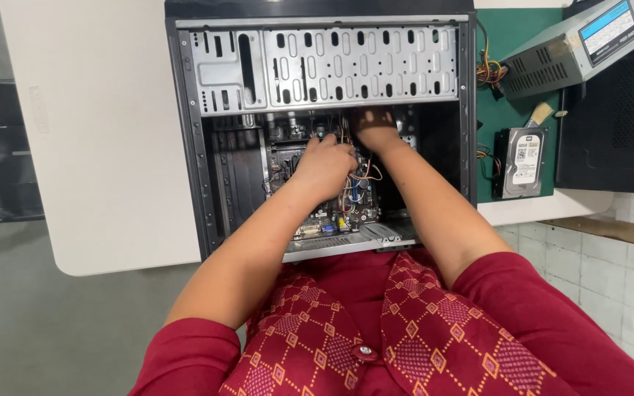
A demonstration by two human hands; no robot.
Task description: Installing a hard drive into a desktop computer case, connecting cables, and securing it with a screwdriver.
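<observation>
Deep in the open black metal computer case (pixel 192 147) on the white tabletop (pixel 111 147), the left hand (pixel 324 165) pinches thin, limp coloured wires (pixel 365 176), best held by their plugs, while the right hand (pixel 374 126) reaches farther in, grip unclear.

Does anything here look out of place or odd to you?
Yes. The power supply box lies outside the computer case, tilted on the green mat, its wires trailing into the case. A hard drive lies loose beside it. Both hands, left and right, are among the cables inside.
</observation>
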